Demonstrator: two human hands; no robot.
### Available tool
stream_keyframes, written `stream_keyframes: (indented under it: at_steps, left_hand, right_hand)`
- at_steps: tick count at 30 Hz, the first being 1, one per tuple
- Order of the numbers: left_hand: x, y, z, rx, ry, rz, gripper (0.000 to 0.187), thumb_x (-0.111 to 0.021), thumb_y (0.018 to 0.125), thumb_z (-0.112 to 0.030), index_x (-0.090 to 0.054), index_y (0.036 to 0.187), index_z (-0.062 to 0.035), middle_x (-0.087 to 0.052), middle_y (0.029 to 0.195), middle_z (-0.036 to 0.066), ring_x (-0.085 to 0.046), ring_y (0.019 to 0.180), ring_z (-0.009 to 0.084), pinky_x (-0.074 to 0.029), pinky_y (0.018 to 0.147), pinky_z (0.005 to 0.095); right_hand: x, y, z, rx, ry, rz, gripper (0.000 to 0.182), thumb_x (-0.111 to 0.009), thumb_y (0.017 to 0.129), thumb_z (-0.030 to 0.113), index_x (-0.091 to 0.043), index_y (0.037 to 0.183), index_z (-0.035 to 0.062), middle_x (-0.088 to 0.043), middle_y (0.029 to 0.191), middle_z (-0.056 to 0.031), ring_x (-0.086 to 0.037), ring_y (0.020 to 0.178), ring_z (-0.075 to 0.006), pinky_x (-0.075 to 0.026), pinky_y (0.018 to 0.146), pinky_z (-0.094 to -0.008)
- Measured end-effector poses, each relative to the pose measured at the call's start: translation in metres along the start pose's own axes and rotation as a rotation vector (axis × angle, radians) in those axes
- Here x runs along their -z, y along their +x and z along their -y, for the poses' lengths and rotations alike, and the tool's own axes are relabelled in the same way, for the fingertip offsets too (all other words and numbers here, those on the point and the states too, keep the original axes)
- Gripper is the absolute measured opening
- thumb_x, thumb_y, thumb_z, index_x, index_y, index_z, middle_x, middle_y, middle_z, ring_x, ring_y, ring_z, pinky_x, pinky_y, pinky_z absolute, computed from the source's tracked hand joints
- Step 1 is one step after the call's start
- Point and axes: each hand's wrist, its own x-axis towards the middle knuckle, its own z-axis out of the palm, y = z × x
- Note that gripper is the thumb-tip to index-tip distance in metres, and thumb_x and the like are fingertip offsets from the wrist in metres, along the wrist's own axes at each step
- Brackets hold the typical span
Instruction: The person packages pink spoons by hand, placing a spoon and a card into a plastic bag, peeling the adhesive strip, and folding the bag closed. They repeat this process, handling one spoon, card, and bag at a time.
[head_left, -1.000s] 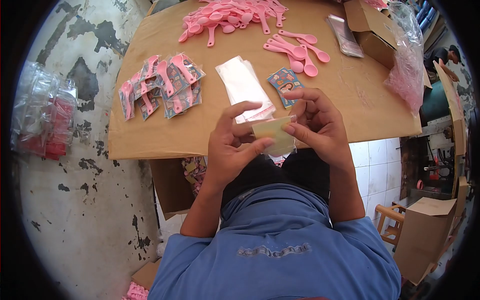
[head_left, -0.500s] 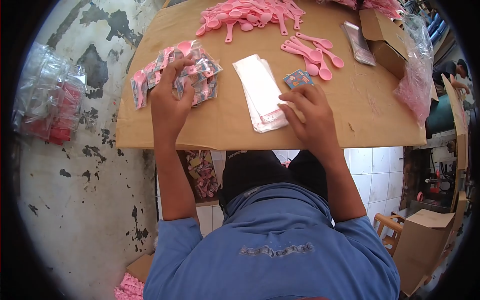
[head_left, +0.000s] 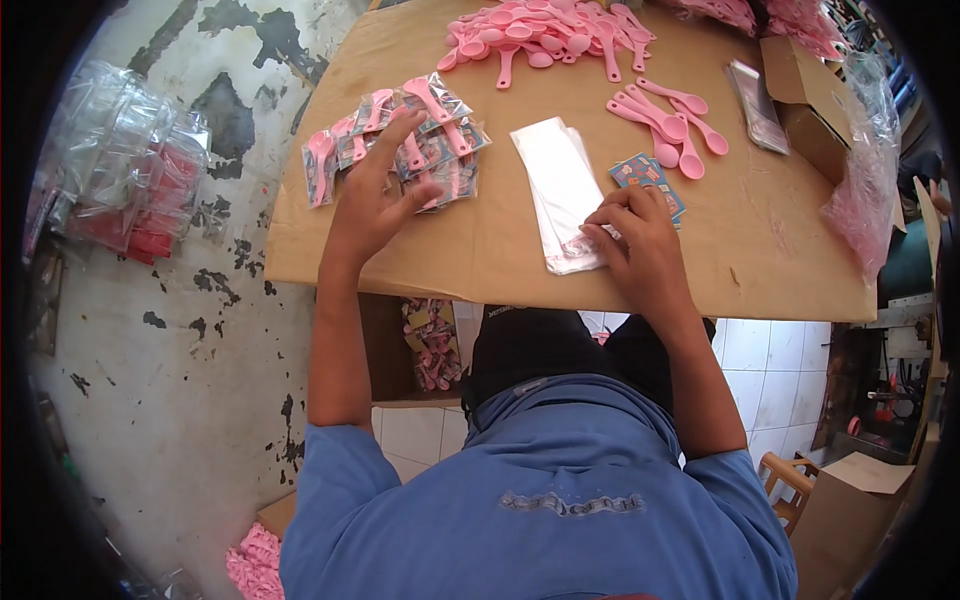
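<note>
My left hand (head_left: 372,205) is open, with its fingers spread over the near side of a pile of packed pink measuring spoons (head_left: 415,150) in clear bags with printed cards. Nothing shows in its grasp. A stack of white-looking clear plastic bags (head_left: 555,185) lies at the middle of the table. At its lower right edge, the thumb and index finger of my right hand (head_left: 645,240) are pinched together on a bag's edge. Just beyond that hand are blue printed cards (head_left: 640,172), partly covered by its fingers. Several loose pink spoons (head_left: 690,135) lie behind the cards.
A large heap of pink spoons (head_left: 550,35) covers the far side of the brown table (head_left: 460,270). On the right are a bundle of clear bags (head_left: 757,105), a cardboard box (head_left: 805,100) and crumpled plastic (head_left: 862,180). Wrapped goods (head_left: 120,170) sit at left.
The view has shifted, so the table things appear farther right. My left hand's fingers have spread wider over the packets. My right hand stays at the bag stack's edge, and more of the cards shows.
</note>
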Motion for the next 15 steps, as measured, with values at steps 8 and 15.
stream_keyframes:
  at_steps: [8,15]
  left_hand:
    - [0.001,-0.023,0.003,-0.047,0.274,-0.020,0.084,-0.090,0.079,-0.036,-0.054,0.149,-0.0072,-0.047,0.162,0.015,-0.038,0.154,0.0347,-0.032,0.125,0.0508]
    - [-0.051,-0.022,-0.007,-0.007,0.345,-0.275,0.044,-0.083,0.085,-0.023,-0.064,0.121,-0.0067,-0.056,0.152,0.020,-0.046,0.147,0.0381,-0.028,0.124,0.0565]
  right_hand:
    - [0.011,0.004,0.004,-0.005,0.071,-0.089,0.012,-0.076,0.091,0.009,-0.074,0.099,0.0006,-0.062,0.103,-0.0116,-0.058,0.104,-0.0317,-0.047,0.092,-0.0441]
    - [0.012,0.001,0.007,-0.024,0.079,-0.067,0.013,-0.075,0.091,0.008,-0.074,0.103,0.0020,-0.062,0.107,-0.0123,-0.059,0.107,-0.0319,-0.047,0.093,-0.0434]
